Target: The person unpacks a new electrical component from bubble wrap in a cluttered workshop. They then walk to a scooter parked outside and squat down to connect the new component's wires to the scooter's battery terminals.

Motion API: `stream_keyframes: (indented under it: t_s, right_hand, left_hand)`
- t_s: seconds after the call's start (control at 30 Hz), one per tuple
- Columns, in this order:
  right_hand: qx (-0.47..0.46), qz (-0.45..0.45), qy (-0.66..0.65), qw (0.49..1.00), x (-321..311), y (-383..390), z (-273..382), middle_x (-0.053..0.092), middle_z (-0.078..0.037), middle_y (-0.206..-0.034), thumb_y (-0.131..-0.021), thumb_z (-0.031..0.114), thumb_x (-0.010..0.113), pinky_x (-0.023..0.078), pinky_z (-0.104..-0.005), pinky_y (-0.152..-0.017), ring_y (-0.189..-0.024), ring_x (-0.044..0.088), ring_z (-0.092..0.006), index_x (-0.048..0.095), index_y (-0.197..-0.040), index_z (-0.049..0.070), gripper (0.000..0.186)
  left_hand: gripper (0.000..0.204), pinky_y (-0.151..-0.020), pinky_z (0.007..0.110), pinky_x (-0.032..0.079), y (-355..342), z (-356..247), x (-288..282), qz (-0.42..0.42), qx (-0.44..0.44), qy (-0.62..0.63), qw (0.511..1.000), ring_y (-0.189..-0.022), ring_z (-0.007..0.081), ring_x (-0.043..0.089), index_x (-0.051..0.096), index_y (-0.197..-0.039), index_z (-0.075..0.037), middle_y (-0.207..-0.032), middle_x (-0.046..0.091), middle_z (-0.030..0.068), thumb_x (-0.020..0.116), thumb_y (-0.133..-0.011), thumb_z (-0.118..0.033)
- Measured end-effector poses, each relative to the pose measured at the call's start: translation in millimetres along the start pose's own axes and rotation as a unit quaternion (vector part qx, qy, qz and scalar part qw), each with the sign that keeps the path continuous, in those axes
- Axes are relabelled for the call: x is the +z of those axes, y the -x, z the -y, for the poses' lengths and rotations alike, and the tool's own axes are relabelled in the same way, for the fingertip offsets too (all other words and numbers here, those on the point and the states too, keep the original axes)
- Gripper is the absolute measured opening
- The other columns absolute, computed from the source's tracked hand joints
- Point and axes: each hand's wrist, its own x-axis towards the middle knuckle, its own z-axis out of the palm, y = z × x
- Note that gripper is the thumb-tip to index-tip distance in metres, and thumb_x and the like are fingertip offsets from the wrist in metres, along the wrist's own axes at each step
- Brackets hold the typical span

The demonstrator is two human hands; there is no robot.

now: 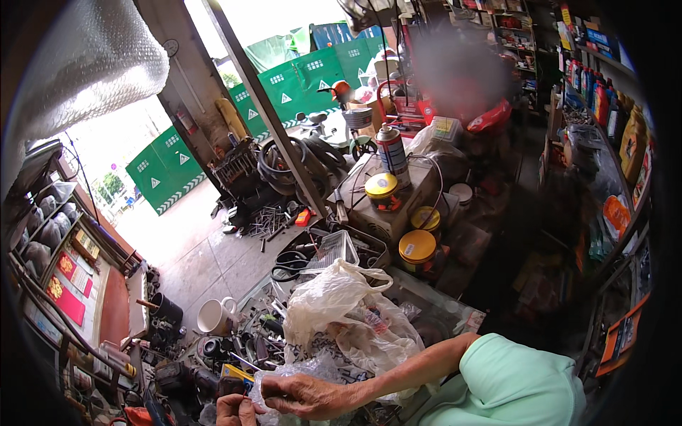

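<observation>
My right hand (302, 394), reaching in from a mint-green sleeve, has its fingers curled and pressed together beside my left hand (234, 413), which is also closed at the lower edge. What they grip is too small or hidden to name. Clear crumpled plastic wrap (280, 375) lies around them, with a dark item with yellow (233, 376) just beyond. A translucent white plastic bag (327, 298) rests on the cluttered bench above my right forearm, among loose metal tools and parts (256, 334). A white mug (217, 314) stands to the upper left.
A metal cabinet (369, 213) bears a spray can (391, 156) and a yellow-lidded tub (381, 192). A wire basket (334, 252) and black scissors (288, 266) lie ahead. Shelves of bottles (604, 106) line the right, a metal post (263, 106) rises ahead, and a rack (71, 270) stands left.
</observation>
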Motion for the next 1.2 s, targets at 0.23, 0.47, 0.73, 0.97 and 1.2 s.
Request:
stream_keyframes:
  t_s: [0.23,0.47,0.73,0.97,1.2]
  right_hand:
    - [0.02,-0.033,0.047,0.998,-2.1,-12.8,7.4,0.059,-0.01,-0.064,-0.088,0.027,0.062,0.045,-0.0357,-0.054,-0.057,0.055,-0.0194,0.066,-0.086,0.001,0.026]
    - [-0.027,0.107,0.004,0.994,-7.2,-39.5,4.2,0.058,-0.011,-0.06,-0.079,0.012,0.063,0.045,-0.0329,-0.052,-0.055,0.058,-0.0172,0.063,-0.078,-0.006,0.018]
    - [0.069,0.199,-0.133,0.968,-28.4,-42.5,0.2,0.06,-0.005,-0.06,-0.081,0.017,0.063,0.044,-0.0273,-0.041,-0.046,0.056,-0.0121,0.066,-0.076,-0.002,0.02]
    - [0.152,0.125,0.01,0.981,-28.3,-25.0,22.7,0.068,-0.005,-0.081,-0.081,0.032,0.073,0.052,-0.0286,-0.06,-0.072,0.064,-0.0126,0.072,-0.093,0.003,0.031]
    - [0.101,0.141,-0.14,0.975,-22.4,-34.1,12.1,0.062,-0.003,-0.064,-0.084,0.014,0.061,0.043,-0.0235,-0.04,-0.046,0.055,-0.0083,0.064,-0.079,-0.002,0.017]
  left_hand:
    - [0.002,-0.066,0.026,0.044,2.5,3.3,-6.8,0.021,0.079,-0.054,0.995,-0.077,0.012,0.053,0.061,-0.091,-0.002,-0.09,0.057,0.004,0.059,-0.091,-0.003]
    - [0.009,-0.07,0.029,0.046,-8.8,-9.3,-16.4,0.089,0.219,-0.198,0.951,-0.09,0.0203,0.055,0.064,-0.092,-0.002,-0.108,0.052,0.0109,0.066,-0.084,0.004]
    - [0.008,-0.061,0.021,0.042,-21.3,-4.5,-8.0,0.119,0.121,-0.053,0.984,-0.073,0.0085,0.052,0.065,-0.092,-0.001,-0.089,0.058,0.0017,0.063,-0.086,0.006]
    - [0.019,-0.054,0.021,0.039,-0.5,-9.4,-0.4,-0.005,0.074,-0.12,0.99,-0.06,0.0056,0.048,0.062,-0.105,-0.001,-0.074,0.059,-0.0006,0.068,-0.089,-0.008]
    - [0.027,-0.064,0.029,0.048,31.2,-21.7,7.1,-0.03,0.146,-0.262,0.954,-0.07,0.0153,0.059,0.061,-0.108,0.0,-0.085,0.064,0.0079,0.071,-0.083,-0.002]
